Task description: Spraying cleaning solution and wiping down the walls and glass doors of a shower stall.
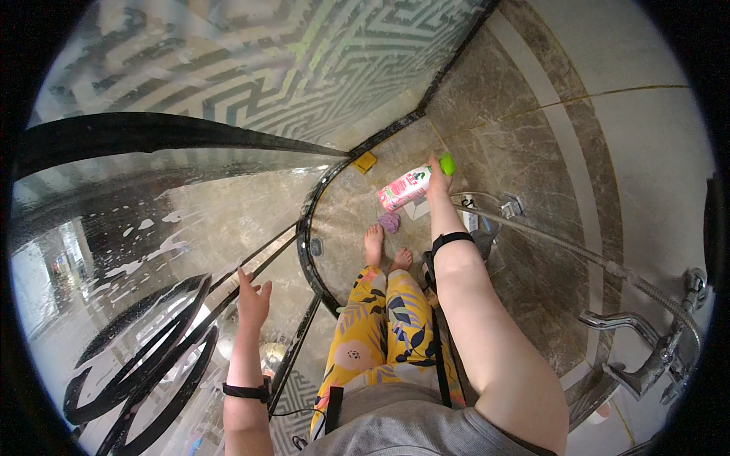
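My right hand (pixel 438 181) is wrapped around a pink and white bottle (pixel 403 188) near its bright green cap (pixel 447 164). The bottle is tilted, its base toward the left, above the tiled floor. At the left, my left hand (pixel 253 300) is empty, its index finger stretched out and its thumb apart. That finger lies at the dark edge of the glass shower door (pixel 137 205); whether it presses on it I cannot tell. White foam streaks (pixel 144 258) run down the glass.
A purple mesh puff (pixel 389 222) lies by my bare feet, and a yellow sponge (pixel 365 162) sits by the black curved sill (pixel 306 220). A metal shower hose (pixel 563 241) and a chrome faucet (pixel 654 353) are on the right. Patterned glass (pixel 289 61) stands ahead.
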`<state>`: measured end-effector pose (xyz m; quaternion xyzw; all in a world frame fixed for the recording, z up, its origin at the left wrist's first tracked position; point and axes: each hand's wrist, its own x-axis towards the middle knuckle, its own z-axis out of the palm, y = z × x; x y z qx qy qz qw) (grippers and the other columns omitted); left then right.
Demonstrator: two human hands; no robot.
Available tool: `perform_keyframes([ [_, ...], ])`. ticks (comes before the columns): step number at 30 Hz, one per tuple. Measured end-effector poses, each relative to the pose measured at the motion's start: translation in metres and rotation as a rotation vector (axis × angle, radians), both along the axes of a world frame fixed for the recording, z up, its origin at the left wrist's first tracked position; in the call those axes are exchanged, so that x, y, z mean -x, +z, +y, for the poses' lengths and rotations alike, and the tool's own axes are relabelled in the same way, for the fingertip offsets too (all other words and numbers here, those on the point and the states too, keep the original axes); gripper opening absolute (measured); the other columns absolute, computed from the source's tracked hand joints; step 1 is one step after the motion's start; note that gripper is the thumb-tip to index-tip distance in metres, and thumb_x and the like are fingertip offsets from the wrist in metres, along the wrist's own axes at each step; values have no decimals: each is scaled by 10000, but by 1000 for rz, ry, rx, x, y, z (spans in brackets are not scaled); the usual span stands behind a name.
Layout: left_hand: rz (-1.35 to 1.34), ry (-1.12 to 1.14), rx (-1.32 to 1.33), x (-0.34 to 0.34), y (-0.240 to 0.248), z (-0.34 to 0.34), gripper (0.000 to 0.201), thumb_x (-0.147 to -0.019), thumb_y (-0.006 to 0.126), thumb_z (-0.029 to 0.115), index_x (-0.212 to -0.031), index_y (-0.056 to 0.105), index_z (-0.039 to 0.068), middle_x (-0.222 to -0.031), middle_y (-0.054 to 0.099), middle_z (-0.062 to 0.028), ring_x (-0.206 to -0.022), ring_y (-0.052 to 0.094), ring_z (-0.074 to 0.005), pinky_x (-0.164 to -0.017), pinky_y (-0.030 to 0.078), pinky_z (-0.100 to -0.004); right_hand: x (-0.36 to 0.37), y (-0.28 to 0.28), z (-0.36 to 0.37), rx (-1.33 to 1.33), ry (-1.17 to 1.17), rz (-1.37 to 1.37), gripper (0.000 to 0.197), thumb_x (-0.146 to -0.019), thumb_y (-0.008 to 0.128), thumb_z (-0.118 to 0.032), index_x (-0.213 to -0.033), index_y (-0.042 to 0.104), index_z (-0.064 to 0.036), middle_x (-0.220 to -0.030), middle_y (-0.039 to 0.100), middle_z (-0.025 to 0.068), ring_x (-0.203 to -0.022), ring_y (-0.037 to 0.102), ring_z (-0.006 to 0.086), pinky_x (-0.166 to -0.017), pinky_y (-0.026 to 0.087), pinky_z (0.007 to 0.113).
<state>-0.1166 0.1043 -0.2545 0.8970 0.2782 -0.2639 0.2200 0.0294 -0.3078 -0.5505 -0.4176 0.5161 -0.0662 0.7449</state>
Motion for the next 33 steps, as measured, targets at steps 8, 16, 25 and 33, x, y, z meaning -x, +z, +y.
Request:
perform_keyframes([
  [8, -146, 451, 128, -11, 5, 8, 857, -794, 625, 218, -1412, 69, 10, -1333, 410, -168, -1040, 533, -260, -853, 442, -344, -6, 16, -4, 41, -11, 51, 423, -759, 708, -236, -1084, 537, -26, -978, 577, 71, -794, 583, 190, -644, 471, 342],
  [16, -439, 963, 377, -16, 18, 9, 690, -832, 569, 169, -1370, 154, 45, -1247, 447, -97, -1078, 531, -231, -823, 456, -366, 0, 42, 5, -144, 129, 17, 279, -780, 687, -193, -972, 545, -51, -857, 579, 44, -699, 570, 177, -589, 466, 330],
  [25, -720, 935, 396, -20, 69, -17, 645, -819, 593, 86, -1339, 215, 30, -1303, 342, -88, -1091, 495, -195, -832, 451, -347, 34, 59, 42, -282, 232, 19, 211, -754, 719, -162, -880, 567, -88, -743, 562, 31, -609, 555, 162, -519, 458, 315],
  [33, -845, 705, 289, -7, 89, -13, 718, -811, 600, 65, -1337, 111, 49, -1366, 293, -117, -1091, 500, -216, -791, 476, -339, 56, 79, 71, -215, 385, 61, 408, -717, 750, -184, -1016, 521, -26, -903, 555, 79, -738, 562, 194, -606, 479, 370],
])
